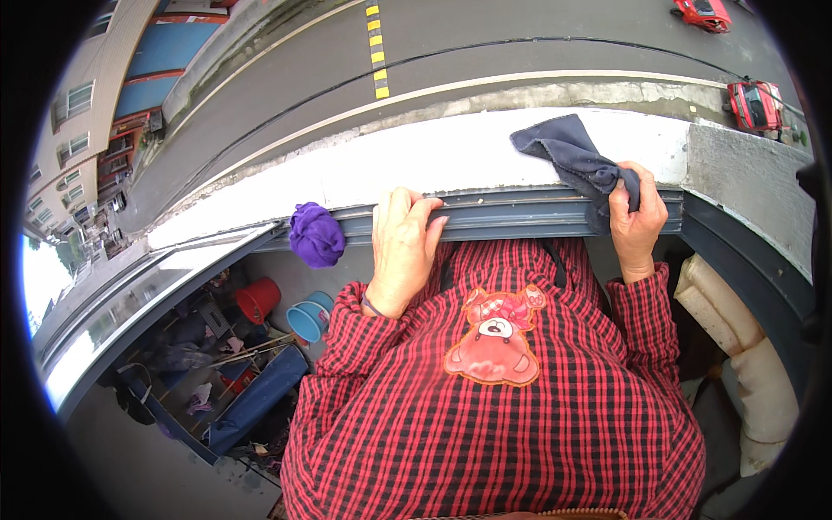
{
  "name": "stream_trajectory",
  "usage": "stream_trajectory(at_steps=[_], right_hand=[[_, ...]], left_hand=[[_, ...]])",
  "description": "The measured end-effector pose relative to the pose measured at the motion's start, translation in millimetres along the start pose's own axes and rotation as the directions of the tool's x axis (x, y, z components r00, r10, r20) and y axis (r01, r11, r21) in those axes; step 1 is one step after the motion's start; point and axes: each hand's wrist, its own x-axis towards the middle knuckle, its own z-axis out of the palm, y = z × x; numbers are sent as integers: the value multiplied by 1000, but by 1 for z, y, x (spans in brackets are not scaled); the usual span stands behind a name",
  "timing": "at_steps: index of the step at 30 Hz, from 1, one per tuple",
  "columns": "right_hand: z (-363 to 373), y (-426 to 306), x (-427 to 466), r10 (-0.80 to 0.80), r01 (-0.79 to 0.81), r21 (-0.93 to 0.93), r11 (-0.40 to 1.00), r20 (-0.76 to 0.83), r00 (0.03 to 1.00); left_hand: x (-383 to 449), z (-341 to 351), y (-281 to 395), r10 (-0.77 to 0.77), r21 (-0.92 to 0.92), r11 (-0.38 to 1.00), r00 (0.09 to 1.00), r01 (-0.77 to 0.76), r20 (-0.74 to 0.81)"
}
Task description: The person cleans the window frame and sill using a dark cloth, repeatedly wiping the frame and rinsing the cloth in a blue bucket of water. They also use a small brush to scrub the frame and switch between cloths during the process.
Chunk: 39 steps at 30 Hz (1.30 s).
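Note:
My right hand grips a dark grey cloth near the right end of a dark metal window track. The cloth's loose end spreads over the white outer ledge. My left hand rests on the track left of centre, fingers bent over its grooves and thumb apart from them, with nothing seen in it. Just left of that hand, a bunched purple cloth sits on the track.
A sliding window pane stands at the left. Indoors lie a red bucket, a light blue bucket and a blue box among clutter. Beyond the ledge, a cable crosses above the road far below, with red cars.

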Motion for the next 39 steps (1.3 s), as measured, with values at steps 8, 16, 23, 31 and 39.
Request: stream_trajectory(at_steps=[8,16,23,31,39], right_hand=[[-1,-3,0,7,-7,-12,1000,4,1000],[-3,0,5,-9,9,-10,1000,4,1000],[-5,0,7,13,-13,-2,1000,1,1000],[-5,1,10,0,0,12,1000,1,1000],[-6,2,14,-16,17,25,1000,-10,1000]], left_hand=[[-4,3,15,-145,-39,988,988,147,56],[-2,7,20,-187,-161,966,976,203,109],[5,16,26,-161,-220,957,978,187,133],[16,9,32,-25,-92,995,990,38,139],[26,6,40,67,-89,994,995,-60,79]])
